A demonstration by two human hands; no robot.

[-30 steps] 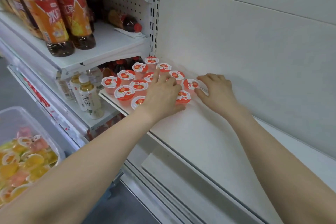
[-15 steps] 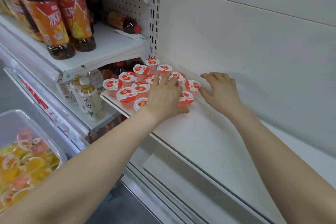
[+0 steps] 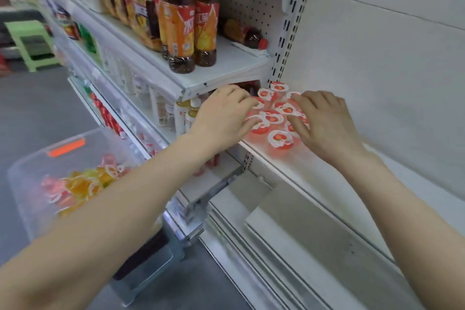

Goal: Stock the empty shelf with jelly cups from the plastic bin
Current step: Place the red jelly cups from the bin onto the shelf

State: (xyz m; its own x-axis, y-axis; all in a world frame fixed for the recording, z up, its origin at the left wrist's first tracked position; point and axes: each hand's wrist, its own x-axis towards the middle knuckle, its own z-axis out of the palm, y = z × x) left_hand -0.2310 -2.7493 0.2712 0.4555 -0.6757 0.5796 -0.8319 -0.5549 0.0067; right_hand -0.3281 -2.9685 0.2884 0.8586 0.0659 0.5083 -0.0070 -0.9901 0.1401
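Note:
Several red jelly cups (image 3: 272,118) with white lids stand bunched at the left end of the white shelf (image 3: 352,184). My left hand (image 3: 224,116) touches the cluster's left side with loosely bent fingers. On the right side, my right hand (image 3: 324,121) lies over some cups, fingers spread and touching them. Neither hand grips a cup. The clear plastic bin (image 3: 30,166) sits low on the left and holds several orange, yellow and red jelly cups (image 3: 78,184).
Tea bottles (image 3: 181,33) stand on the shelf above left, one bottle (image 3: 244,35) lying at the back. Small drink bottles (image 3: 186,116) fill the neighbouring shelf left of the cups. A white back panel (image 3: 390,70) rises behind. A green stool (image 3: 32,43) stands far left.
Both hands have closed in on the cluster: the left went to its left side, the right came onto the cups. The view swung left, showing more of the bin and aisle.

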